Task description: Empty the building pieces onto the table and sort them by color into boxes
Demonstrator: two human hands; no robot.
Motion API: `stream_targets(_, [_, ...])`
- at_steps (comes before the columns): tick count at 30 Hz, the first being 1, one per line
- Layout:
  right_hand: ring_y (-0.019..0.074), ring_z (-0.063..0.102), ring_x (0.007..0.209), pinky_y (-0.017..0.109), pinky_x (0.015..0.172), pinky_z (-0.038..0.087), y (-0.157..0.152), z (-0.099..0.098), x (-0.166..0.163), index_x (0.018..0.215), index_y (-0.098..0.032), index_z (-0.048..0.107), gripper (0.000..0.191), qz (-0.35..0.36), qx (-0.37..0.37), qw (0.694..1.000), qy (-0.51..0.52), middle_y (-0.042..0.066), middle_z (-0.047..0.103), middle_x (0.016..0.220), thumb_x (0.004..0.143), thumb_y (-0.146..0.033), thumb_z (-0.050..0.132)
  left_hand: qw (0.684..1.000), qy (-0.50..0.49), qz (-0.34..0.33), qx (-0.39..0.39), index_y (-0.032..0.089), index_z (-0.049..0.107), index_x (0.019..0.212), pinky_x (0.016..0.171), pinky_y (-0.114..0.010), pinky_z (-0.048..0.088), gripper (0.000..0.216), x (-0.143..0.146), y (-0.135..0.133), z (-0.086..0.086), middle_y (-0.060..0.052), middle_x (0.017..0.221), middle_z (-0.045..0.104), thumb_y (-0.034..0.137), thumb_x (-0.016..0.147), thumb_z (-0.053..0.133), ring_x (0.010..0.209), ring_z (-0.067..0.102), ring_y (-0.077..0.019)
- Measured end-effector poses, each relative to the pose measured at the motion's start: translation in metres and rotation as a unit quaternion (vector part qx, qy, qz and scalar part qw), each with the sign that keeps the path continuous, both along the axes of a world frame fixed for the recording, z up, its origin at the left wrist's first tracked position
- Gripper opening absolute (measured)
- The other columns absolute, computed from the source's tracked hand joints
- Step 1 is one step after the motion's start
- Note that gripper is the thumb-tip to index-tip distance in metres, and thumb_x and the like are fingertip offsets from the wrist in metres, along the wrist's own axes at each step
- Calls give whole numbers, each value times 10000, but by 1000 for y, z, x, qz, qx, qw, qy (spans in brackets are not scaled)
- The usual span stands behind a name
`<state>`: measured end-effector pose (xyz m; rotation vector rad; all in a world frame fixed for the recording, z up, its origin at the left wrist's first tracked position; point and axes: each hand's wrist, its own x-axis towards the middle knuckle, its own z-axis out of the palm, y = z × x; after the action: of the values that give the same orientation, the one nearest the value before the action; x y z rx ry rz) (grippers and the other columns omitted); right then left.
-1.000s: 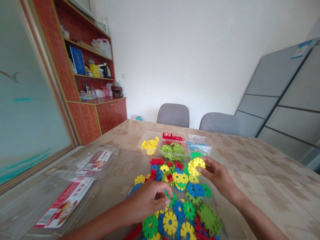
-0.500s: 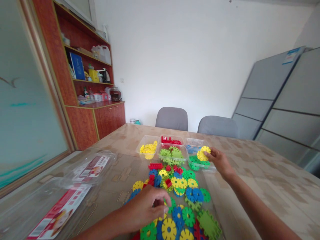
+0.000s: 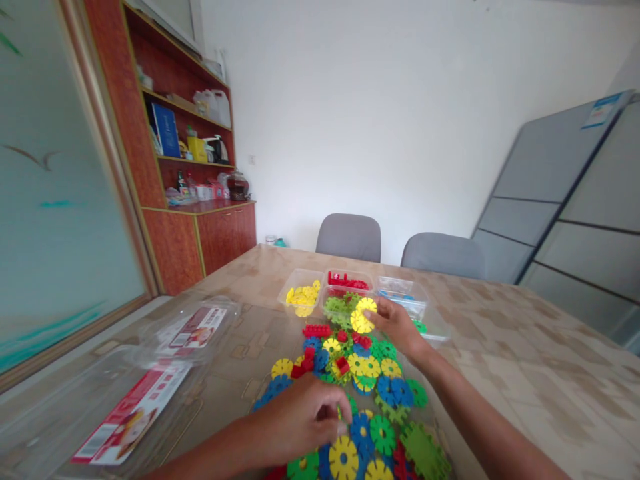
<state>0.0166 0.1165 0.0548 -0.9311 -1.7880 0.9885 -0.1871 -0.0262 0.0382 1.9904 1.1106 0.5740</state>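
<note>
My right hand (image 3: 397,325) pinches a yellow gear disc (image 3: 363,315) and holds it just above the tray of light-green pieces (image 3: 342,307). To its left stands a tray of yellow discs (image 3: 302,295); behind are a tray of red pieces (image 3: 349,281) and a tray with blue pieces (image 3: 403,294). My left hand (image 3: 303,417) is curled with its fingertips pinched together over the near side of a pile of coloured gear pieces (image 3: 360,387). What those fingers hold is hidden.
A clear plastic box and lid with red labels (image 3: 150,380) lie at the left of the marbled table (image 3: 525,360). Two grey chairs (image 3: 395,243) stand at the far side. A wooden cabinet (image 3: 185,167) is at the left, grey panels (image 3: 565,200) at the right.
My right hand carried the yellow disc out to the far right tray, then back left over the light-green tray. My left hand stayed on the pile.
</note>
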Motion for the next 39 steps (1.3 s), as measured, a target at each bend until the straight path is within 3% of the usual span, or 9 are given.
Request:
stream_targets(5, [123,495,576,230,515,393,23,10,-59,704,-183,572,358,28,8,1000,-6,-50,543,606,684,-500,737,999,22,-31,-2,202,706,910,528,-156,364,199,-1,-3,2,12,706,665,174,796,545,620,595,-123])
stream_targets(9, [115,559,620,243,564,475,50,18,-103,872,-155,611,237,35,-20,999,-16,-18,611,751,862,-389,641,999,32,-39,1,209,719,938,545,-172,399,232,-3,-4,7,-5,749,707,149,784,556,644,636,-146])
stream_targets(14, [117,615,660,269,598,535,58,18,-127,1028,-147,600,176,55,-61,996,-25,15,643,881,936,-292,563,997,45,-54,8,213,726,977,560,-188,427,264,-6,-4,9,-25,804,738,129,786,564,676,672,-169])
stream_targets(21, [120,607,593,254,592,503,7,18,-70,885,-192,630,154,73,-38,997,-3,-10,642,771,823,-328,593,994,48,-72,63,199,720,937,651,-195,442,220,-12,5,11,-28,866,741,126,806,559,745,674,-170])
stream_targets(25, [133,586,565,250,543,473,-34,12,-9,886,-186,646,254,57,-32,998,-14,2,645,735,802,-421,598,990,57,22,126,190,688,885,652,-205,423,168,-29,19,23,-5,797,702,163,839,529,709,631,-149])
stream_targets(30, [187,614,630,269,544,476,-59,-6,57,834,-218,678,212,-20,65,984,-163,25,682,729,822,-388,552,975,59,128,174,194,641,1042,883,-307,441,219,-51,40,15,-57,1096,671,233,855,535,1010,601,-221])
stream_targets(33, [232,645,705,315,570,506,-56,-18,76,936,-217,689,249,-38,104,964,-241,71,714,852,820,-342,507,974,78,117,175,213,569,1234,1056,-396,338,391,-52,43,-1,-91,1338,544,239,844,566,1230,480,-267])
stream_targets(36, [286,647,894,409,756,523,-53,-31,79,1048,-207,676,304,-38,144,948,-282,118,699,1018,822,-318,505,980,95,85,155,231,464,1362,1113,-415,274,544,-46,39,-11,-91,1462,410,226,833,588,1328,375,-278])
stream_targets(39, [317,608,1011,458,881,479,-59,-36,71,1083,-205,671,305,-1,156,939,-307,137,674,1103,837,-334,545,981,115,43,148,209,516,1317,1100,-409,300,475,-41,35,-12,-103,1400,485,244,848,583,1295,417,-279])
